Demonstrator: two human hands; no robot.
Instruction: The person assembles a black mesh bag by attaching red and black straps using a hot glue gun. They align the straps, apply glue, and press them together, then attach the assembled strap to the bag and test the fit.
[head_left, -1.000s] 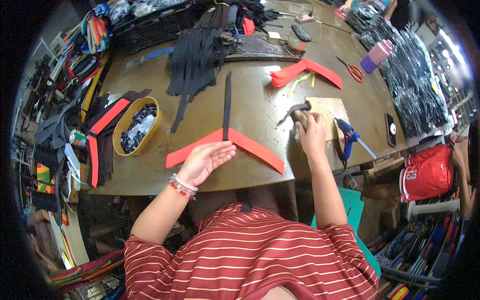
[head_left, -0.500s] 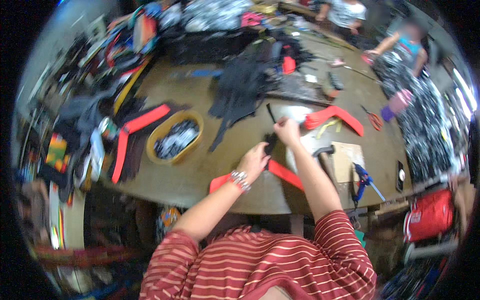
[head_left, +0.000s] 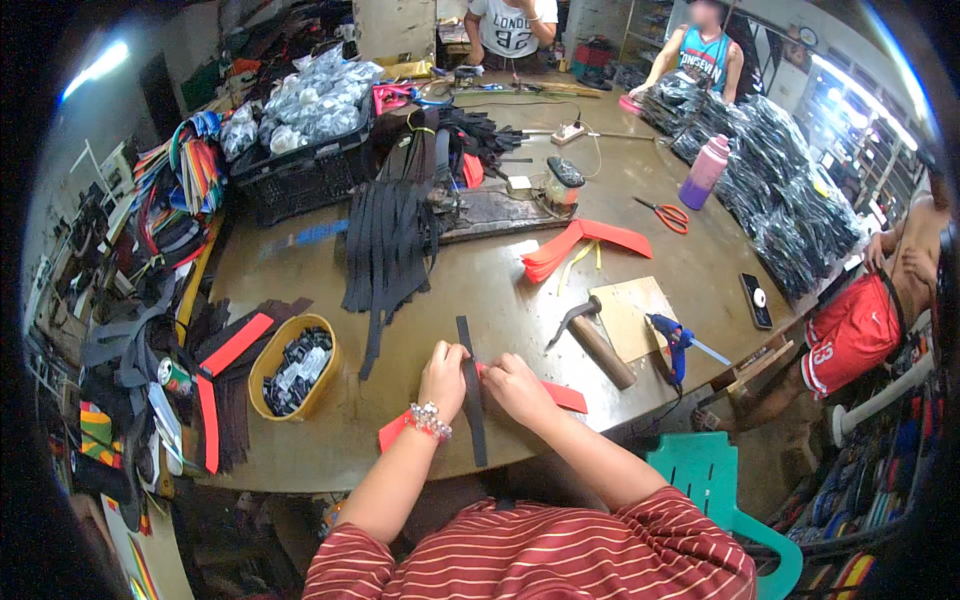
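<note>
My left hand (head_left: pixel 443 382) is closed, its fingertips pinching a black strap (head_left: pixel 476 425) that stands nearly lengthwise in front of me near the table edge. My right hand (head_left: pixel 520 390) is closed just to the right of that strap, fingertips at a small patch of red. A bent red strap (head_left: pixel 566 398) passes beneath both hands, one end showing at the right and the other below my left wrist. The black strap crosses over its middle. Exactly how the fingertips grip there is partly hidden.
A yellow tub (head_left: pixel 268 372) of small black pieces stands left. Right lie a hammer (head_left: pixel 605 352), blue glue gun (head_left: pixel 672 345), phone (head_left: pixel 756 300), scissors (head_left: pixel 668 214) and stacked red straps (head_left: pixel 580 250). Black straps (head_left: pixel 385 250) lie beyond; other people stand around the table.
My hands have come closer together, and the black strap now lies lengthwise across the red strap between them. The view has shifted, showing more of the room's far side.
</note>
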